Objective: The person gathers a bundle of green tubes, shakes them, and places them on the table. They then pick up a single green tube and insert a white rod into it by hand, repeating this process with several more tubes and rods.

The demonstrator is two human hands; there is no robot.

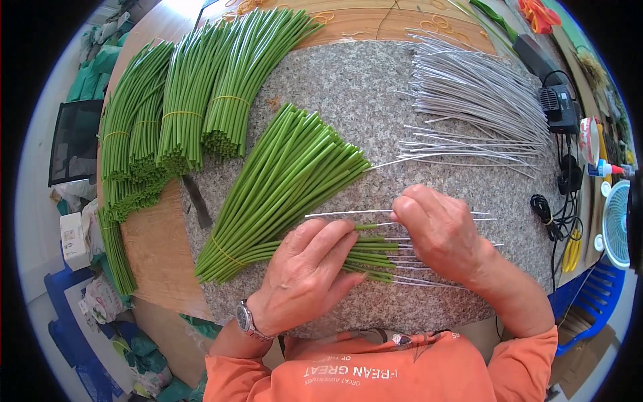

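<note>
A bundle of green hollow-looking stems [288, 167], tied near its lower end with a yellow rubber band, lies on the speckled stone slab [335, 80]. My left hand [305, 264], with a watch on its wrist, is closed over several stems drawn apart from the bundle, the thumb on the near side. Thin silvery wires [429, 284] stick out of the right ends of these stems. My right hand [435, 231] pinches a straight wire [348, 213], whose left end reaches past the left fingertips. Another wire [388, 164] sticks out of the bundle's far right side.
Several banded green bundles [181, 114] lie at the far left. A heap of silvery wires [475, 94] covers the far right. Along the right edge are a black cable [550, 213], yellow-handled scissors [572, 251] and a light-blue fan [616, 224]. A dark strip [196, 201] lies left.
</note>
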